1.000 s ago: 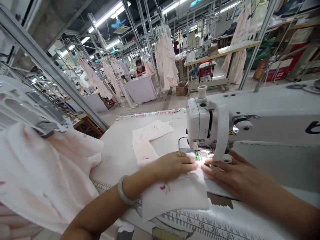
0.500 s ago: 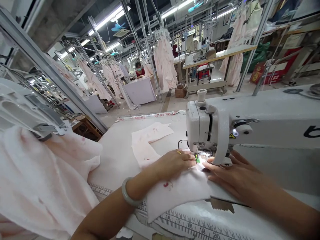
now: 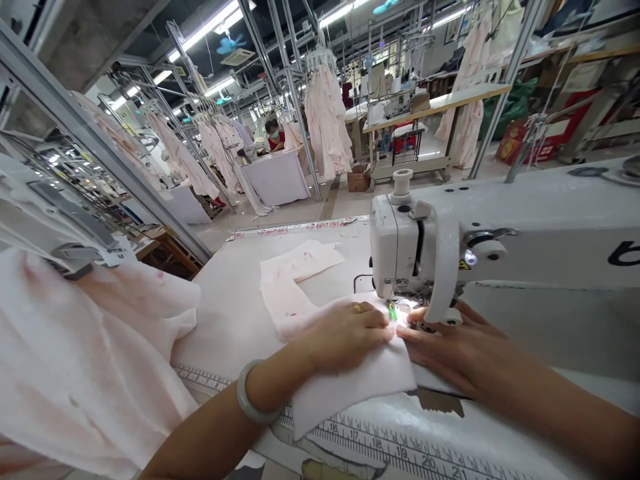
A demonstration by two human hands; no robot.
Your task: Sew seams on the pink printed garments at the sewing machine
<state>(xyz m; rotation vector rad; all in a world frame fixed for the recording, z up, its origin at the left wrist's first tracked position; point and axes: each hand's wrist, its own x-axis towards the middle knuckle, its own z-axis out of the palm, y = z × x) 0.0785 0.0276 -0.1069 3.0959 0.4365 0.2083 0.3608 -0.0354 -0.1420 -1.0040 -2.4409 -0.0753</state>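
A pale pink fabric piece (image 3: pixel 350 387) lies on the white sewing table (image 3: pixel 235 313) under the head of a white sewing machine (image 3: pixel 500 227). My left hand (image 3: pixel 345 333) lies flat on the fabric, fingers together, fingertips just left of the needle area (image 3: pixel 395 308). It wears a ring, and a pale bangle sits on the wrist. My right hand (image 3: pixel 450 347) rests flat on the fabric's right edge, fingers stretched toward the presser foot. The needle itself is hidden by the machine head.
A pile of pink fabric (image 3: pixel 85 360) lies at the left. A ruler strip (image 3: pixel 400 453) runs along the table's near edge. Pink garments (image 3: pixel 327 120) hang on racks behind. Another person (image 3: pixel 274 135) sits at a far table.
The fabric has slid further under the machine, with less of it showing near the ruler. Both hands have stayed flat on it beside the needle.
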